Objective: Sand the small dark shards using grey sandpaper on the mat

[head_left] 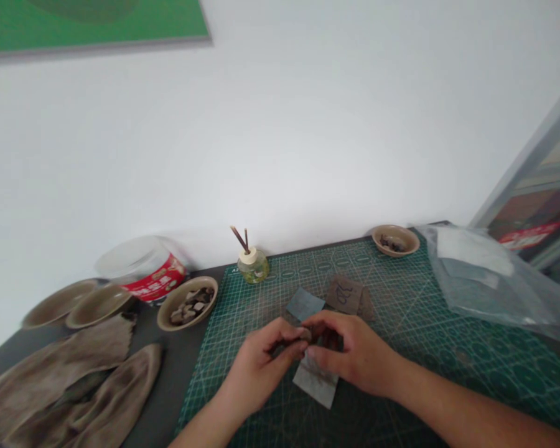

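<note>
My left hand (273,354) and my right hand (352,348) meet over the green cutting mat (233,311). Between their pinched fingertips is a small brown piece (308,334), mostly covered by the fingers; its kind cannot be made out. A light grey sheet of sandpaper (316,382) is right under my right hand; whether the fingers touch it is unclear. Beyond the hands lie a blue-grey sandpaper square (305,303) and a brown sandpaper piece (344,295) with "320" handwritten on it.
At left are a bowl of small brown and pale pieces (189,305), two more bowls (100,305), a red-labelled plastic tub (142,267) and a brown cloth (74,386). A reed diffuser (253,264), another bowl (395,239) and a clear plastic bag (490,274) stand farther back.
</note>
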`<state>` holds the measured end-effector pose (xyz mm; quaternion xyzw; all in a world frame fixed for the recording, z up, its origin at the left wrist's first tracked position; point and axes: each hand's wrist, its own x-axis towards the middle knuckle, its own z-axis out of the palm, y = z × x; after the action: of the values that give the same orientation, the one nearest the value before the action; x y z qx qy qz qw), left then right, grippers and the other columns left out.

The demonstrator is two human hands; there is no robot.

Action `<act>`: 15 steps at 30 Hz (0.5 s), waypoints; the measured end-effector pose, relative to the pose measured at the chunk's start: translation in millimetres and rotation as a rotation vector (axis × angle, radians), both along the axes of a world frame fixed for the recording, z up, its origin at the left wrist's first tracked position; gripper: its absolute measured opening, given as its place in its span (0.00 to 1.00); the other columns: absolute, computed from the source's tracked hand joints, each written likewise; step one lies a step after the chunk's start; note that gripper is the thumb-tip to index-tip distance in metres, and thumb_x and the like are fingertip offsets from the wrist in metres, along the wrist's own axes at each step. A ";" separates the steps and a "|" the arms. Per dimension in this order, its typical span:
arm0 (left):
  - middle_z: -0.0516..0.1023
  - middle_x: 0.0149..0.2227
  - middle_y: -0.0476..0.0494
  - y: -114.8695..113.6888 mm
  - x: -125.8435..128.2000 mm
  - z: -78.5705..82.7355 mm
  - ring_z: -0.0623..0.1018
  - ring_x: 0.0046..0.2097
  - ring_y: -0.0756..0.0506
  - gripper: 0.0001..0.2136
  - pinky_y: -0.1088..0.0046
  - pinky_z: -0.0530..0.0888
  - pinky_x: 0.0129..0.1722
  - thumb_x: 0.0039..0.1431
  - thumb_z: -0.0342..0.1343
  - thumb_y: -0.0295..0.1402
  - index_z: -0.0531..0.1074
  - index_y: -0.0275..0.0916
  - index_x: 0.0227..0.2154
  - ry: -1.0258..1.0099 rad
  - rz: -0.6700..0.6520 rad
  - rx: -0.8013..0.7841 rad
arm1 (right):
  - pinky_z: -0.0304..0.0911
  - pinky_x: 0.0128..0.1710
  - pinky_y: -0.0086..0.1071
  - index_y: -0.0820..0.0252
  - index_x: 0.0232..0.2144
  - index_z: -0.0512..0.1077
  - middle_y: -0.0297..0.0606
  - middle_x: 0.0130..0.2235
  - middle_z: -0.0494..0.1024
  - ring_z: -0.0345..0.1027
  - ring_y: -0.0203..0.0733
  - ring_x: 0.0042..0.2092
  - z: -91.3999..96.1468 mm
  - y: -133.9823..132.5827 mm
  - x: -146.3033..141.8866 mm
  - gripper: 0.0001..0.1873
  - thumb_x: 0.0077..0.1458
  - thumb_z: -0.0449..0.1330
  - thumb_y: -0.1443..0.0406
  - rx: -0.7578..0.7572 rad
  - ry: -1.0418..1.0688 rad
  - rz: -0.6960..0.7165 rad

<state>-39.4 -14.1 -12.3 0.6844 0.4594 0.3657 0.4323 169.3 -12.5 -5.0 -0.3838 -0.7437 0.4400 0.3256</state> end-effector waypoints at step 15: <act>0.80 0.34 0.48 -2.5 -2.9 11.2 0.78 0.37 0.47 0.05 0.75 0.71 0.38 0.58 0.58 0.26 0.77 0.42 0.34 0.196 -0.224 0.149 | 0.54 0.26 0.24 0.61 0.31 0.74 0.28 0.25 0.69 0.59 0.32 0.27 -3.1 2.7 3.0 0.05 0.52 0.63 0.64 -0.211 0.082 0.056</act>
<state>-42.3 -16.6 -1.1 0.7938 0.3917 0.2799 0.3715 172.3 -9.8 -8.1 -0.3767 -0.6898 0.5400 0.3012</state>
